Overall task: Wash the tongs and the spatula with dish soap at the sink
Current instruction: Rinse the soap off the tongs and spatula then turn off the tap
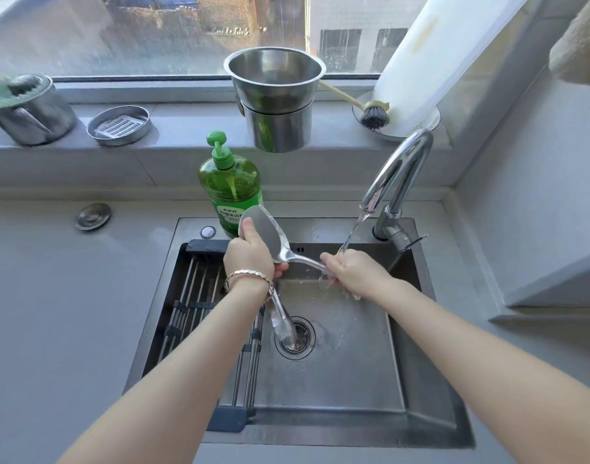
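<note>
At the centre of the frame, your left hand (250,254) grips the shiny steel spatula with the broad rounded blade (270,229), thumb on the blade's left edge and fingers curled under its neck, blade tipped up toward the window. Your right hand (354,274), just right of centre, is closed round the end of the spatula's handle, and the thin stream of water (352,231) from the curved chrome faucet (401,169) lands on its knuckles. Below your left wrist, the metal tongs (283,321) lie on the floor of the square stainless steel sink (354,380), one end reaching the round drain (303,336). The green pump bottle of dish soap (228,182) stands on the sink's back rim, just behind the blade. A roll-up steel drying rack (186,296) covers the sink's left side.
</note>
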